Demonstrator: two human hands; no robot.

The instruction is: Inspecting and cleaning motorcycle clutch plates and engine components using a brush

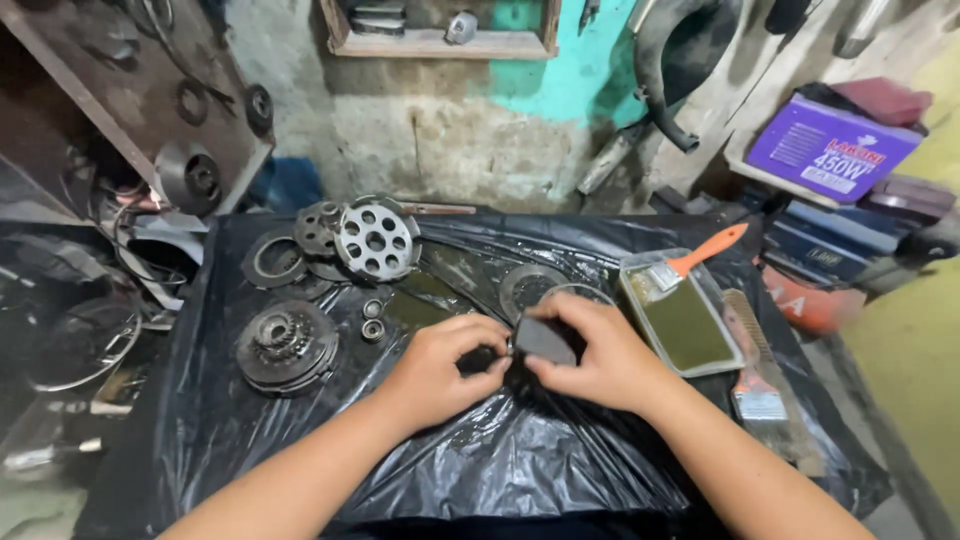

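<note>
— Both of your hands meet at the middle of the black plastic sheet (520, 460). Your left hand (440, 368) curls its fingers round something dark and small; what it is, I cannot tell. Your right hand (600, 360) pinches a dark grey flat piece (543, 340) between thumb and fingers.

— Where does that piece sit for you?

— Right between your two hands, held just above the sheet, touching both sets of your fingertips.

— And around your hands?

— At two o'clock from your right hand lies a clear tray of greenish liquid (688, 322), with an orange-handled brush (700, 255) resting across its far end. At three o'clock, just beside the tray, a second brush (760, 385) lies flat. At twelve o'clock, just beyond your fingers, sits a round toothed disc (530, 285). At nine o'clock from your left hand you have a dark round clutch assembly (285, 345), and two small bearings (372, 320) between it and your hand. At eleven o'clock a silver drilled hub (375, 240) stands against stacked rings (275, 262).
</note>
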